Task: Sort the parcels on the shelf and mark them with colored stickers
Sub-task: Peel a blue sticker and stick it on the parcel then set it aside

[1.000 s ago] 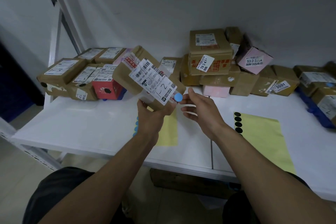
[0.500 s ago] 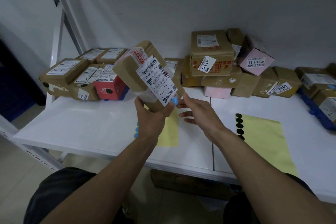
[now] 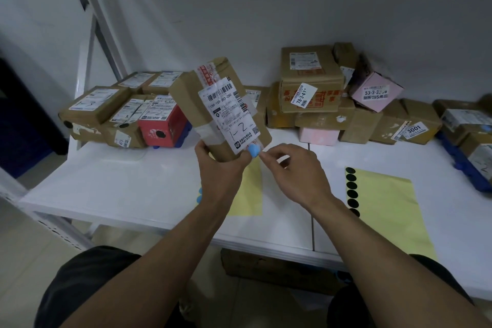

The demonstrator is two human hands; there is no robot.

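one sticker (image 3: 253,150) sits half on the lower corner of the parcel (image 3: 210,106), which your left hand (image 3: 221,170) grips tilted above the shelf (image 3: 127,184). your right hand (image 3: 295,176) pinches the sticker's edge; pull away carelessly and it may crease or lift.

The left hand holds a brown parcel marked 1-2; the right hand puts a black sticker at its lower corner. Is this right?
The colour is wrong: the head view shows a blue sticker, not black. The left hand, parcel and right hand are as stated.
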